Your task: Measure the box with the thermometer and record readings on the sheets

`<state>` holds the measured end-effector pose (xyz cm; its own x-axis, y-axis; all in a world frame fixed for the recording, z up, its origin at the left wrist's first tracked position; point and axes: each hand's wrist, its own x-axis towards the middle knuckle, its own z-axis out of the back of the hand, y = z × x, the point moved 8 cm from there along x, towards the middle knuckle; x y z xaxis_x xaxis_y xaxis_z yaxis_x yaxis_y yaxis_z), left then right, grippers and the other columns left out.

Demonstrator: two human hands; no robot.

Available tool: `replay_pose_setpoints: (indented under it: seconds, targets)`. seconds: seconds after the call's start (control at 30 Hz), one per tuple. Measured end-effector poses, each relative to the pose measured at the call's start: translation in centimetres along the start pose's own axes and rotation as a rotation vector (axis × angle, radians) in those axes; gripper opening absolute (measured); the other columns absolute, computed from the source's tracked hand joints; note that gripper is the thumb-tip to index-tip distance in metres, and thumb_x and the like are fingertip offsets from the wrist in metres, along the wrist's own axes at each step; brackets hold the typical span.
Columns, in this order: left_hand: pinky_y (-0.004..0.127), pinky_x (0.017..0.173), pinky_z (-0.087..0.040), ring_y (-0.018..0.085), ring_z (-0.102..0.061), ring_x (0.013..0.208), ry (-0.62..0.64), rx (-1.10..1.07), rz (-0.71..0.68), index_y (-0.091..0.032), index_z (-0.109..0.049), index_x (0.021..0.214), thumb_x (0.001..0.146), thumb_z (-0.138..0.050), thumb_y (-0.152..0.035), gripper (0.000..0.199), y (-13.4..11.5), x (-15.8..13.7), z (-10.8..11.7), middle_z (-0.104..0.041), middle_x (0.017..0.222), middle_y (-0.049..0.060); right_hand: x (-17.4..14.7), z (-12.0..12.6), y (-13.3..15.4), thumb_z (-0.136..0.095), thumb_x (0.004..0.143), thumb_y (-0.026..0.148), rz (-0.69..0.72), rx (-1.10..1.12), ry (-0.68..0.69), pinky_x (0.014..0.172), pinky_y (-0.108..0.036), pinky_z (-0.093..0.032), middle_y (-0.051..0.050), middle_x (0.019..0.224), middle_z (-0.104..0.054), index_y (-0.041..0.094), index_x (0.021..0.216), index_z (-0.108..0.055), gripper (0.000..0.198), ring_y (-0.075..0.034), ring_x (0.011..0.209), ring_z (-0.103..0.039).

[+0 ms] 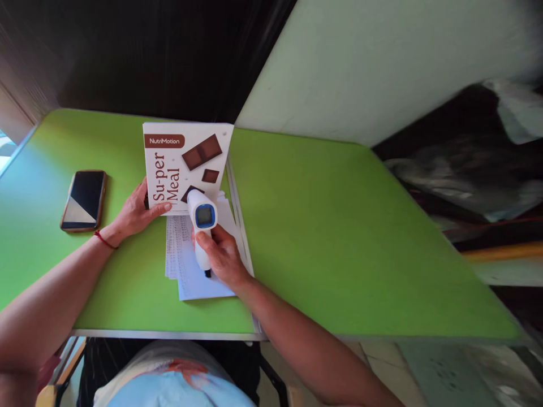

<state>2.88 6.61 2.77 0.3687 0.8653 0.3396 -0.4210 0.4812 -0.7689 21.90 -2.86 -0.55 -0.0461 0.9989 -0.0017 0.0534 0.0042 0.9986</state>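
My left hand (138,209) grips the lower left edge of a white box (167,164) printed "NutriMotion Su-per Meal" with chocolate pieces, its thumb over the front. In my right hand (223,251) is a white infrared thermometer (202,254) with a blue-rimmed grey screen facing me. Its head overlaps the lower right part of the box in this view; whether they touch I cannot tell. Beneath the box and thermometer lie white sheets of paper (207,285), some printed with small text. My left fingers behind the box are hidden.
A smartphone (85,200) in a brown case lies left of my left hand on the green table (331,237). A seam runs across the tabletop near the papers. Behind stand a dark panel (148,56) and a pale wall (339,62). Plastic-wrapped things (445,164) are at the right.
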Motion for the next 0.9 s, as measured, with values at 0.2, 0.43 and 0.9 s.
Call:
replay_pose_setpoints:
  seconds: [0.2, 0.43, 0.9]
  targets:
    - [0.053, 0.104, -0.058, 0.037, -0.070, 0.120, 0.008, -0.004, 0.010, -0.020, -0.061, 0.130, 0.088, -0.068, -0.081, 0.075, 0.0, -0.1, -0.1, -0.071, 0.135, 0.016, -0.1, -0.1, 0.3, -0.072, 0.081, 0.076, -0.007, -0.003, -0.002, 0.063, -0.033, -0.039, 0.003, 0.070, -0.055, 0.024, 0.084, -0.061, 0.053, -0.015, 0.064, -0.045]
    - [0.053, 0.099, -0.059, 0.038, -0.072, 0.114, -0.010, 0.045, 0.067, -0.022, -0.067, 0.126, 0.085, -0.073, -0.077, 0.069, 0.5, -0.1, 0.3, -0.078, 0.120, 0.013, -0.2, -0.2, 0.9, -0.073, 0.079, 0.079, -0.022, 0.021, 0.015, 0.064, -0.033, -0.040, 0.002, 0.072, -0.055, 0.024, 0.084, -0.062, 0.056, -0.016, 0.066, -0.045]
    - [0.044, 0.082, -0.066, 0.033, -0.079, 0.098, 0.010, -0.059, 0.124, -0.022, -0.066, 0.123, 0.082, -0.078, -0.077, 0.070, 0.4, -0.2, 0.5, -0.080, 0.116, 0.012, 0.1, -0.2, 1.4, -0.079, 0.075, 0.075, -0.005, 0.033, 0.033, 0.061, -0.032, -0.042, 0.003, 0.068, -0.056, 0.025, 0.081, -0.061, 0.054, -0.015, 0.062, -0.045]
